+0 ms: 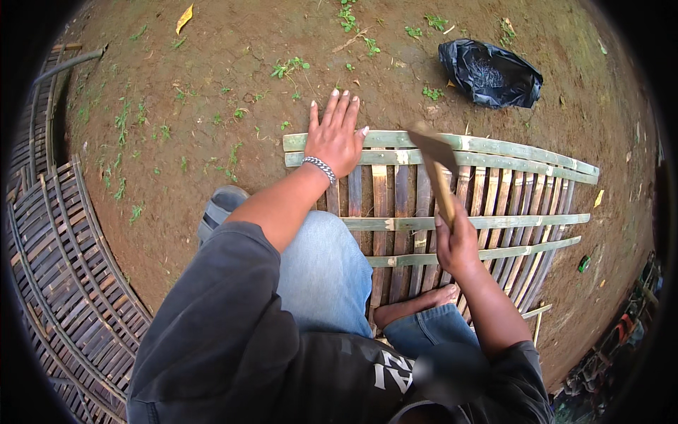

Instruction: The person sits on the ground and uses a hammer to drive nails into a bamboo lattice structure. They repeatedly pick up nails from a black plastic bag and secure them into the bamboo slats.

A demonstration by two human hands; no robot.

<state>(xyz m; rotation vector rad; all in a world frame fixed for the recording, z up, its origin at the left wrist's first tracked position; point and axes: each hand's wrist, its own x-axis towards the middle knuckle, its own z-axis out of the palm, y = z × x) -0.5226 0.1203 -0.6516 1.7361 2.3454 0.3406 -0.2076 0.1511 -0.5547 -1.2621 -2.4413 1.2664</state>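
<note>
My left hand [336, 140], a chain bracelet at its wrist, lies flat with fingers spread across the far end strips of a bamboo slat panel [441, 157]. Its fingertips reach past the far edge. My right hand [458, 244] is closed round the wooden handle of a hatchet [442, 185]. The broad metal head is up near the panel's far double strip, slightly blurred; whether it touches the bamboo I cannot tell. Green cross strips [480, 222] run over dark and pale slats. My bare foot [417, 304] rests on the slats.
A black plastic bag [491, 74] sits open on the dirt beyond the panel, small thin shiny pieces inside, probably nails. More bamboo slat panels [78, 283] lie at the left. Small weeds [289, 68] dot the ground. A cluttered heap [607, 360] lines the lower right.
</note>
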